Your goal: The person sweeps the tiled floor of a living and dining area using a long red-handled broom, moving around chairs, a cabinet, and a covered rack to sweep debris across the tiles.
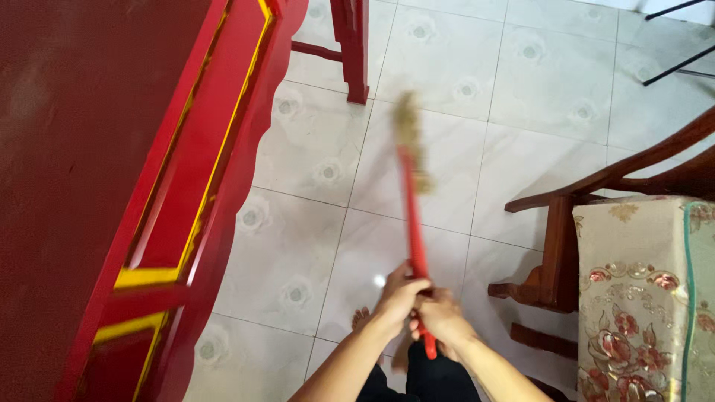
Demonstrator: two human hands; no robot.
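A broom with a long red handle (412, 216) and a blurred straw-coloured head (411, 138) reaches out over the tiled floor (514, 89). Both my hands grip the near end of the handle. My left hand (400, 292) wraps it slightly higher up, and my right hand (439, 313) closes on it just below, the two hands touching. The handle's red tip sticks out below my right hand. The broom head rests near the floor in front of the table's leg. Part of my bare foot shows under my left wrist.
A large red table (97, 186) with yellow trim fills the left side; one red leg (354, 52) stands at the top centre. A dark wooden chair (566, 223) with a floral cushion (640, 298) stands at the right. Thin black rods (674, 63) cross the top right corner.
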